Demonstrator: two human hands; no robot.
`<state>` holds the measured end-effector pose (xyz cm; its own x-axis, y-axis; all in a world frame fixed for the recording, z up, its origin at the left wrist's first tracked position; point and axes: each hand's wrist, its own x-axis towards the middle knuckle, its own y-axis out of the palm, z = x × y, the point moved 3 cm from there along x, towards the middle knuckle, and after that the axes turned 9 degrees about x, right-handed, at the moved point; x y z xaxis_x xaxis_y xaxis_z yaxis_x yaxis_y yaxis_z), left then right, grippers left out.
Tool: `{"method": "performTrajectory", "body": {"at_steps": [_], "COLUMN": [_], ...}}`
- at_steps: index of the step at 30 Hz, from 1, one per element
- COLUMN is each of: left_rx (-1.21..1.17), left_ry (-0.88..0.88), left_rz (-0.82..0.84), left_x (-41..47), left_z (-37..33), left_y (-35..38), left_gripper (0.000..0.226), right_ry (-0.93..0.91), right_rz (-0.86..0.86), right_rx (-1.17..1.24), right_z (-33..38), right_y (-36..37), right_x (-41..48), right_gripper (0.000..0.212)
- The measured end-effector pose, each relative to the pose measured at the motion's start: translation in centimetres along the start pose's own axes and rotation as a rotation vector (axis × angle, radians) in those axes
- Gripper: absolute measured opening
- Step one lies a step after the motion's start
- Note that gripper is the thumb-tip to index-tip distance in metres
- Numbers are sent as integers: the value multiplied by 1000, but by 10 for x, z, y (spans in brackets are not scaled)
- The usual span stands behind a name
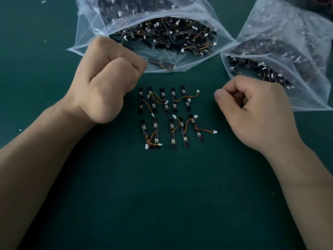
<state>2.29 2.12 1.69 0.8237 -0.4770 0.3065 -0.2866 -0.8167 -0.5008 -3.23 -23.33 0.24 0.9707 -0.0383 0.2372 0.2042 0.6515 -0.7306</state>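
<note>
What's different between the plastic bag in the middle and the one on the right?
The middle bag gapes wide toward the person; the right bag opens only narrowly. One strip lies alone near the middle bag's lip; the right bag's strips lie heaped. The left hand is at the middle bag, the right hand beside the right bag. Both are clear plastic, full of small black wired strips.

The left hand (pixel 108 80) and right hand (pixel 255 112) were curled into fists, flanking ten black circuit strips (pixel 140 94) in two rows on the green counter (pixel 162 195). Beyond lay an open plastic bag (pixel 162 67) and a second bag (pixel 310 100), both full of strips.
</note>
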Motion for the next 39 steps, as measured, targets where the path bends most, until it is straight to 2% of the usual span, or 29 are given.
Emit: {"method": "performTrajectory", "body": {"at_steps": [6,8,12,17,22,27,34,36,39], "left_rx": [-31,93,518,717,514,433,367,379,451], "left_ry": [-39,-27,-36,-189,-263,-210,-187,-170,-197], "left_rz": [66,94,116,54,14,80,117,59,-111], "left_x": [-1,-2,-2,-3,0,2,5,5,3], "left_z": [-5,-9,-14,-16,-15,-16,-17,-16,-13], "left_y": [1,0,3,5,5,14,24,25,21], "left_gripper": [28,31,30,28,31,25,24,19,16], "right_ry": [7,9,5,4,4,5,66,78,106], "right_rz": [13,19,33,58,68,85,187,181,155], "right_rx": [2,7,17,31,33,58,-15,-71,-122], "right_z": [1,1,1,3,5,12,31,36,40], "right_y": [0,0,-1,-1,-1,3,18,23,28], "right_x": [0,0,-2,-2,-2,0,14,17,22], "right_gripper": [25,26,30,43,40,17,35,41,54]}}
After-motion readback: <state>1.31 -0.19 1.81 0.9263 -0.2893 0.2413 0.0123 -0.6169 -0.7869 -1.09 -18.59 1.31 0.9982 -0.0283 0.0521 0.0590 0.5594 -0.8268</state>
